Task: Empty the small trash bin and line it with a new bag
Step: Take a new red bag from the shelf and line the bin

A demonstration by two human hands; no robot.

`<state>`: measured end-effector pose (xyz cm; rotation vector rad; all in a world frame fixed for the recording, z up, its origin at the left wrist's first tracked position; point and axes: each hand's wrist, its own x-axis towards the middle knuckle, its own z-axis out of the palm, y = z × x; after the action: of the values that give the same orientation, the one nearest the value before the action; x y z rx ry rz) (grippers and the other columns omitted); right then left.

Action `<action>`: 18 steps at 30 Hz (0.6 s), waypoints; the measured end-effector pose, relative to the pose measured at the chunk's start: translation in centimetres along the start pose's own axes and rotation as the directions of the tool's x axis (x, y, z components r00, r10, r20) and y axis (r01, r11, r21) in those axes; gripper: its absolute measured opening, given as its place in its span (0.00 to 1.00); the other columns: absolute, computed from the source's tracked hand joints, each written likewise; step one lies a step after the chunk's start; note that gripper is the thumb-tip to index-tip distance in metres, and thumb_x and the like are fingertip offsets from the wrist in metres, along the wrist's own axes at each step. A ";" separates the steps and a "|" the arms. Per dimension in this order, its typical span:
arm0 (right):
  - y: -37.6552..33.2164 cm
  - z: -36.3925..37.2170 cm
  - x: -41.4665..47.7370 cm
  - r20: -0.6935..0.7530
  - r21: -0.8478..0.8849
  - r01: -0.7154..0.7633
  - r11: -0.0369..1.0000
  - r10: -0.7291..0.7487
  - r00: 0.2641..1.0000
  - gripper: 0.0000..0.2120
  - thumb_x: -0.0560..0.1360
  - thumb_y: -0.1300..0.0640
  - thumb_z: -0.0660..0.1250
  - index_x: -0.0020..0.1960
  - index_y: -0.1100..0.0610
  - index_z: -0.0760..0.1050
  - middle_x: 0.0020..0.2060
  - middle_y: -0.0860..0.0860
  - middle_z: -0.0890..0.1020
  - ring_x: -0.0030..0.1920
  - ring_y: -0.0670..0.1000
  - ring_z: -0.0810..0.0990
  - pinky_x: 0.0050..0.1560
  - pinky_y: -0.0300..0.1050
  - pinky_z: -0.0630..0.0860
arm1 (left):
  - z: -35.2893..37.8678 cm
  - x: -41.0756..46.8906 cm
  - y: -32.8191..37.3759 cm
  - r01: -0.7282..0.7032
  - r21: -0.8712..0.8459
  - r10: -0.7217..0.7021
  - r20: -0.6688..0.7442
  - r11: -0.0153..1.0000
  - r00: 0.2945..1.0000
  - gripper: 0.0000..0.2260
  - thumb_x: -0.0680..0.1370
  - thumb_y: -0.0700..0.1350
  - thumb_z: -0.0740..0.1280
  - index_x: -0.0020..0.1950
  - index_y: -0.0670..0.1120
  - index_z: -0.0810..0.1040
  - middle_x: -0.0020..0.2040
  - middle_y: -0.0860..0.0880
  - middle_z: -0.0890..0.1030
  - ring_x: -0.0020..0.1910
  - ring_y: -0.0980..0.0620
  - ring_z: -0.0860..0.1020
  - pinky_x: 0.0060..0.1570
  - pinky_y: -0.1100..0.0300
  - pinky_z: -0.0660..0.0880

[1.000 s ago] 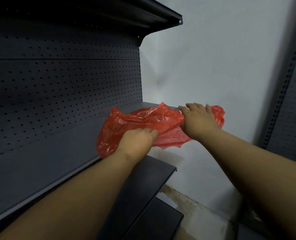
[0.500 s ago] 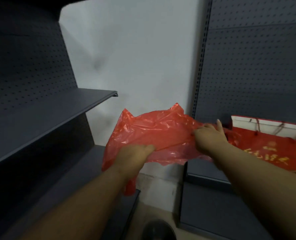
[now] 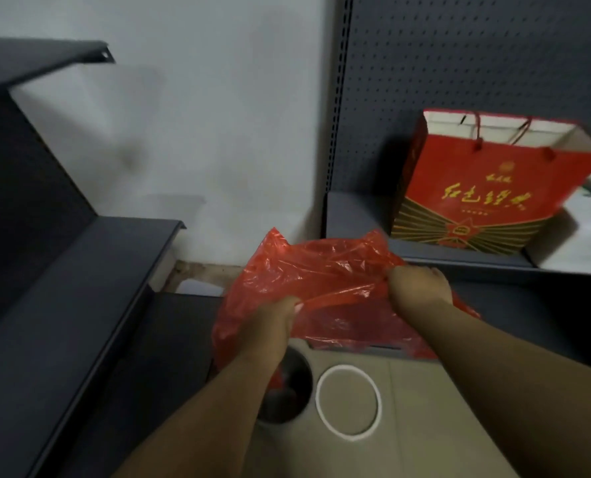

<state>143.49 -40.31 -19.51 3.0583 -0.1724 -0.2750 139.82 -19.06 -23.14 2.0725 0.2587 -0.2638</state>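
I hold a thin red plastic bag (image 3: 321, 270) in mid-air with both hands. My left hand (image 3: 273, 326) pinches its near edge and my right hand (image 3: 418, 284) grips its right side, so the bag is stretched between them. Below, on the beige floor, stands a small dark round trash bin (image 3: 294, 391), partly hidden by my left forearm and the bag's hanging end. A white ring (image 3: 348, 401) lies on the floor just right of the bin.
Dark metal shelves (image 3: 80, 305) run along the left. A perforated dark shelving unit (image 3: 459, 81) stands at the right, with a red paper gift bag (image 3: 494, 188) on its low shelf. A pale wall (image 3: 218, 132) is behind.
The view has swung right and down from the left shelf to the floor. Both hands carried the red bag off the shelf and lower, and it now hangs over the bin.
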 end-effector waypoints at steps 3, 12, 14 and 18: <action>-1.4 3.6 -0.1 0.009 0.073 -0.044 0.996 0.043 0.999 0.19 0.76 0.63 0.56 0.62 0.53 0.76 0.59 0.58 0.80 0.60 0.61 0.77 0.61 0.51 0.70 | 1.4 1.4 -3.3 -0.071 0.131 0.070 0.014 0.989 0.997 0.10 0.80 0.50 0.57 0.45 0.52 0.76 0.37 0.58 0.71 0.35 0.61 0.68 0.36 0.68 0.65; -6.8 15.9 -0.1 0.052 0.163 -0.170 0.972 0.164 0.985 0.20 0.75 0.65 0.56 0.63 0.55 0.76 0.60 0.59 0.79 0.61 0.62 0.75 0.59 0.50 0.72 | 5.8 4.5 -16.9 -0.110 0.166 0.113 -0.008 0.980 0.994 0.13 0.81 0.48 0.57 0.50 0.44 0.79 0.46 0.48 0.81 0.47 0.48 0.76 0.48 0.59 0.69; -7.4 18.5 -0.2 0.056 0.158 -0.179 0.971 0.172 0.983 0.20 0.75 0.65 0.56 0.63 0.54 0.76 0.60 0.58 0.79 0.61 0.62 0.75 0.59 0.49 0.72 | 7.2 4.9 -19.8 -0.084 0.118 0.084 0.008 0.989 0.996 0.13 0.81 0.48 0.57 0.49 0.44 0.79 0.46 0.46 0.82 0.48 0.46 0.78 0.50 0.57 0.71; -8.4 23.0 -0.1 0.029 0.118 -0.175 0.978 0.173 0.985 0.21 0.74 0.66 0.56 0.62 0.53 0.77 0.58 0.57 0.80 0.60 0.61 0.75 0.57 0.50 0.72 | 9.4 5.6 -24.4 -0.015 0.046 0.015 0.006 0.999 1.000 0.14 0.81 0.49 0.56 0.53 0.46 0.79 0.49 0.48 0.82 0.50 0.50 0.77 0.52 0.58 0.70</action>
<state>140.12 -33.23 -42.74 3.1322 -0.4714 -0.2918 137.35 -14.96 -49.46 2.1176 0.2359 -0.2687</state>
